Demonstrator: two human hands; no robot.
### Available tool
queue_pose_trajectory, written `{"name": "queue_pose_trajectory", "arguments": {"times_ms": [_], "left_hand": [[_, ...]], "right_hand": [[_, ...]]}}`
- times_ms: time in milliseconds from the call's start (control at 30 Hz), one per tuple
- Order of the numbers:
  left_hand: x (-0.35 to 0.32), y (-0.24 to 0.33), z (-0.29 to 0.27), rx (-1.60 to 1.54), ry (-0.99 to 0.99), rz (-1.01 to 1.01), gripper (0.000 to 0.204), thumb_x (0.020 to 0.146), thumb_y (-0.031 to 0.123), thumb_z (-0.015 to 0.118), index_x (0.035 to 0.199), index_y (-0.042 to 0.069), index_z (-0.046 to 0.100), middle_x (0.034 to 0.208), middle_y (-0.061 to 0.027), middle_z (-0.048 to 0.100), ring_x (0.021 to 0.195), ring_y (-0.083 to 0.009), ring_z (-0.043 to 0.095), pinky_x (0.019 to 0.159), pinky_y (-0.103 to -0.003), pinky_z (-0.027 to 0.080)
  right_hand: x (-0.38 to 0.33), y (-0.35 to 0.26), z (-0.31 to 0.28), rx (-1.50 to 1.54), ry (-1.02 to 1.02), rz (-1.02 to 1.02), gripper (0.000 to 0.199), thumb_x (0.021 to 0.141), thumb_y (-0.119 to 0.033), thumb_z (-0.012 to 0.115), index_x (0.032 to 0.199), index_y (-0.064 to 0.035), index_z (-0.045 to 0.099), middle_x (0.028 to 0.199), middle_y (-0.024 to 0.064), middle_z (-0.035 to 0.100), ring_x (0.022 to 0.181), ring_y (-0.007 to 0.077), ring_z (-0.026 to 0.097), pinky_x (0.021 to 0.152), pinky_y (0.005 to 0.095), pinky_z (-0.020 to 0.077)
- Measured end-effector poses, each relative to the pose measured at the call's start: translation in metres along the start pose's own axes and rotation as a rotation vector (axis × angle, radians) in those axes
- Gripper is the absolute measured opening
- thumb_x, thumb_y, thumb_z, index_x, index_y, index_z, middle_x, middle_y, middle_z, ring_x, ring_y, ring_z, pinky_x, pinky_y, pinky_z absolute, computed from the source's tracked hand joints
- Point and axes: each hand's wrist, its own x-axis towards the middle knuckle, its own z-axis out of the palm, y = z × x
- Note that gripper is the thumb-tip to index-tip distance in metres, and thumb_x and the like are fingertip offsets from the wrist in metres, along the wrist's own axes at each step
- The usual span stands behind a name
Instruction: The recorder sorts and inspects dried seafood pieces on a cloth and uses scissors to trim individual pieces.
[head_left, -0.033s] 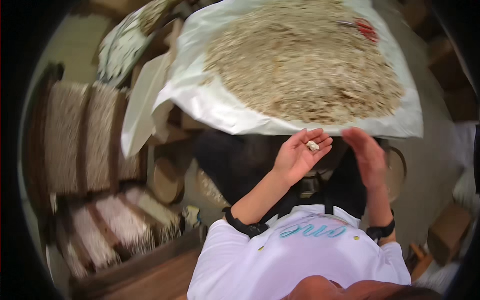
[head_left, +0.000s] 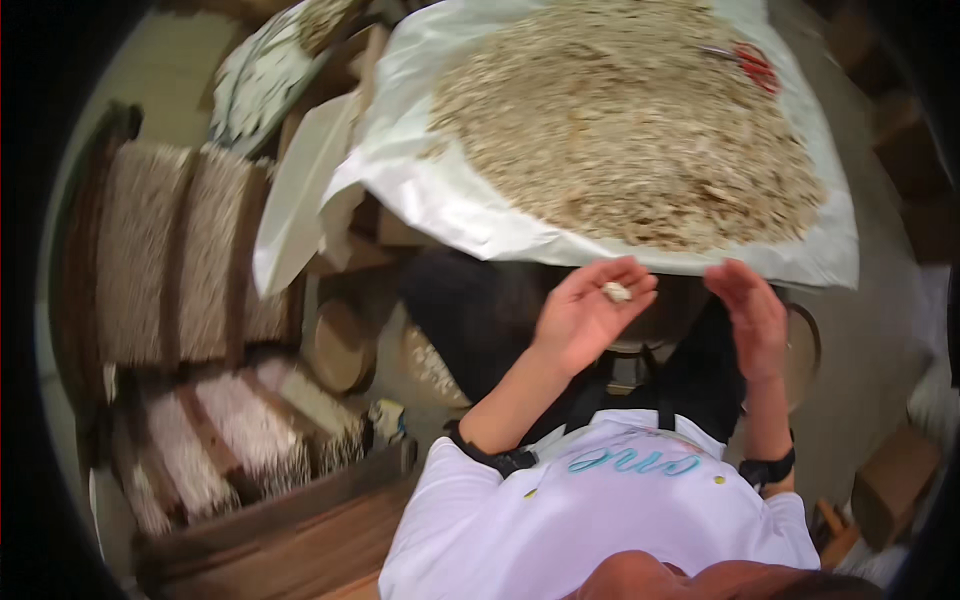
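My left hand (head_left: 580, 318) is turned palm up at the near edge of the white sheet. A small whitish lump (head_left: 617, 292) rests on its fingers, too small to tell its kind. To its right, my right hand (head_left: 753, 318) is raised with the fingers stretched out and nothing visible in it. The two hands stand apart. Just beyond them, a wide heap of small beige, flake-like pieces (head_left: 630, 130) lies spread over the white sheet (head_left: 480, 228). Red-handled scissors (head_left: 757, 68) lie on the heap's far right side.
Stacks of pale, thin-edged material (head_left: 145, 250) stand at the left, with more pale bundles (head_left: 250, 425) nearer in a wooden frame (head_left: 290, 500). A round brown container (head_left: 342, 345) sits on the floor beside them. A brown box (head_left: 897, 485) stands at the lower right.
My right hand has moved away from my left, so the gap between them is wider. The whitish lump stays in the left hand. The whole view has shifted slightly.
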Motion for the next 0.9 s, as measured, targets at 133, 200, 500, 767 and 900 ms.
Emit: {"name": "queue_pose_trajectory", "arguments": {"times_ms": [133,200,500,767,900], "left_hand": [[-0.104,0.070,-0.011,-0.056,-0.001,0.564,0.025,0.086,0.010,0.041,0.101,-0.007,0.051,0.101,-0.0187,0.054,0.101,-0.0291,0.050,0.093,-0.041,0.038],[-0.144,0.093,-0.042,0.042,0.205,0.793,0.021,0.085,0.009,0.043,0.097,-0.004,0.054,0.092,-0.0153,0.058,0.093,-0.0255,0.054,0.091,-0.041,0.040],[-0.200,0.134,-0.254,-0.084,1.404,0.765,0.041,0.084,0.031,0.044,0.113,0.002,0.045,0.114,-0.0164,0.047,0.107,-0.0307,0.044,0.095,-0.047,0.031],[-0.178,0.158,-0.082,1.064,1.060,1.417,0.040,0.086,0.021,0.042,0.122,0.004,0.040,0.123,-0.0107,0.042,0.113,-0.0199,0.039,0.094,-0.036,0.032],[-0.121,0.130,0.020,1.644,0.553,1.336,0.033,0.081,0.002,0.046,0.114,0.000,0.047,0.122,-0.0115,0.043,0.114,-0.0219,0.040,0.094,-0.035,0.033]], "right_hand": [[-0.003,0.005,-0.018,0.092,0.053,0.110,0.032,0.087,-0.017,0.043,0.111,0.0049,0.047,0.091,0.0131,0.057,0.079,0.0161,0.056,0.075,0.0288,0.0449],[-0.004,0.017,-0.024,0.065,0.098,0.159,0.030,0.086,-0.016,0.045,0.108,0.0045,0.049,0.090,0.0125,0.057,0.076,0.0153,0.056,0.073,0.0274,0.0455],[0.001,0.029,-0.011,-0.016,0.158,0.276,0.021,0.083,-0.011,0.051,0.100,0.0004,0.055,0.081,0.0062,0.059,0.069,0.0098,0.056,0.066,0.0223,0.0457],[0.011,0.029,-0.038,-0.915,0.341,-0.222,0.033,0.072,-0.006,0.058,0.104,-0.0014,0.051,0.107,0.0112,0.050,0.096,0.0244,0.051,0.081,0.0308,0.0414],[0.037,0.037,-0.048,-1.072,0.455,-0.360,0.044,0.068,-0.008,0.062,0.110,-0.0025,0.048,0.115,0.0146,0.043,0.107,0.0299,0.042,0.089,0.0357,0.0348]]}}
